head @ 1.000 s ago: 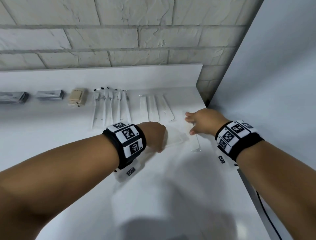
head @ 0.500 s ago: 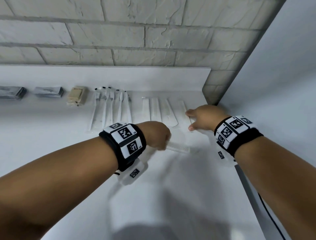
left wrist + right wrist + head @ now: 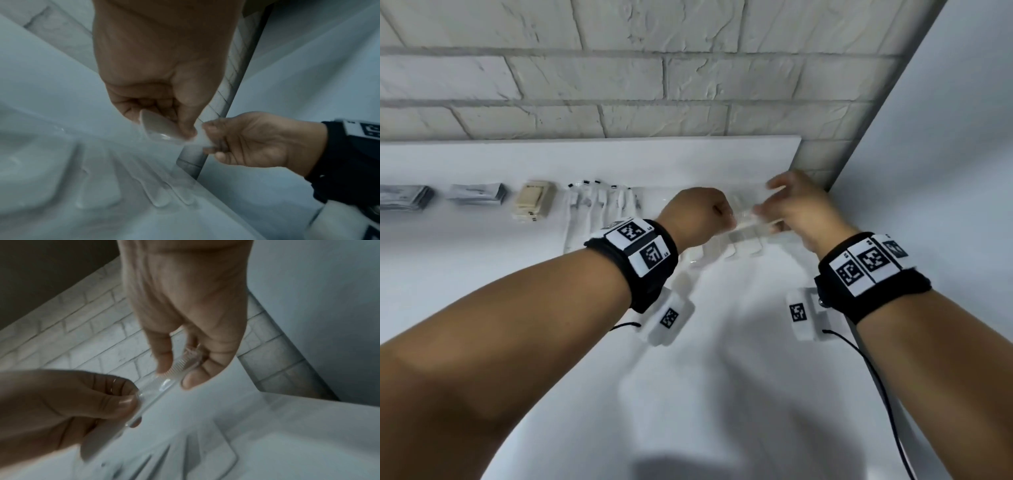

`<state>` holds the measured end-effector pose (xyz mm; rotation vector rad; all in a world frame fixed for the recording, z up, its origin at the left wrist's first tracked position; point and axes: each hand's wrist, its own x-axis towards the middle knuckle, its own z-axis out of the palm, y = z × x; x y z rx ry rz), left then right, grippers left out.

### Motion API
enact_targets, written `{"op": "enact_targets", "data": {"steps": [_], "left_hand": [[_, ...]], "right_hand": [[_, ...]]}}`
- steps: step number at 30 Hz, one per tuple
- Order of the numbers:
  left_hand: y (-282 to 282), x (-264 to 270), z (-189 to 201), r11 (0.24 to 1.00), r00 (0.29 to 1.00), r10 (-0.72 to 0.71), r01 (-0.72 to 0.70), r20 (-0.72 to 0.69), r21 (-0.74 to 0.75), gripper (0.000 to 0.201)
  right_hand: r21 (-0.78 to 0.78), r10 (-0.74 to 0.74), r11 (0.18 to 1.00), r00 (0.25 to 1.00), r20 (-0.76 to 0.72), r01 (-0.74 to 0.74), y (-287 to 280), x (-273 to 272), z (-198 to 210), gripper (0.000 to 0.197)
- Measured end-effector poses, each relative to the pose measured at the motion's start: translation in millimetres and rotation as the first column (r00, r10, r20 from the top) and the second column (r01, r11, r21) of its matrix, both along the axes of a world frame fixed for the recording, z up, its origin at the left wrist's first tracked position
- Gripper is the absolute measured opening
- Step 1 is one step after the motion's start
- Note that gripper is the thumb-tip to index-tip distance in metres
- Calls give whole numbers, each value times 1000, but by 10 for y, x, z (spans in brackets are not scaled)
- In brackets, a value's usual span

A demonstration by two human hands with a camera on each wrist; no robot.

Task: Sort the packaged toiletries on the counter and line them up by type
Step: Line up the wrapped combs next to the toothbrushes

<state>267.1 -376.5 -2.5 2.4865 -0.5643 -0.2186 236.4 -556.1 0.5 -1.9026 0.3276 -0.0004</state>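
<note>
A white comb in a clear wrapper (image 3: 746, 219) is held in the air between both hands, over the row of wrapped combs (image 3: 743, 245) at the back right of the white counter (image 3: 722, 342). My left hand (image 3: 717, 219) pinches its left end between thumb and curled fingers (image 3: 185, 113). My right hand (image 3: 774, 214) grips the other end, thumb and fingers closed round the comb (image 3: 179, 368). The left wrist view shows the wrapper's rounded end (image 3: 162, 129) under my thumb. Both hands are blurred.
Along the back of the counter from the left lie two stacks of grey sachets (image 3: 404, 198) (image 3: 476, 193), beige boxes (image 3: 534, 202) and several wrapped toothbrushes (image 3: 599, 212). A brick wall (image 3: 619, 68) stands behind and a white wall (image 3: 945, 171) closes the right side.
My left hand has lifted the comb off the counter and carried it back over the comb row. My right hand has left the counter and taken hold of the comb's other end.
</note>
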Motion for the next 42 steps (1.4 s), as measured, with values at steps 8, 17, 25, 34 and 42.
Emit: {"op": "enact_targets", "data": {"steps": [8,17,25,34,42], "left_hand": [[-437,-20,-168,935,965,22,-112,-261,-336,21],[-462,200,-305,966,999,-10,-4,53,260,44],[-646,288,-344,821,985,-169,118,39,558,55],[-463,281,-331,828,977,-207,146,52,541,60],[-239,230,-312,785,985,-168,111,38,609,57]], "right_hand": [[157,-68,983,987,-147,91,-134,16,-213,28],[-560,36,819,986,-163,-123,-488,164,-319,41],[-774,286,300,827,-484,-557,-376,143,-201,46],[-768,275,428,878,-392,-476,-377,137,-199,43],[-799,362,246,817,-450,-549,61,99,-223,49]]}}
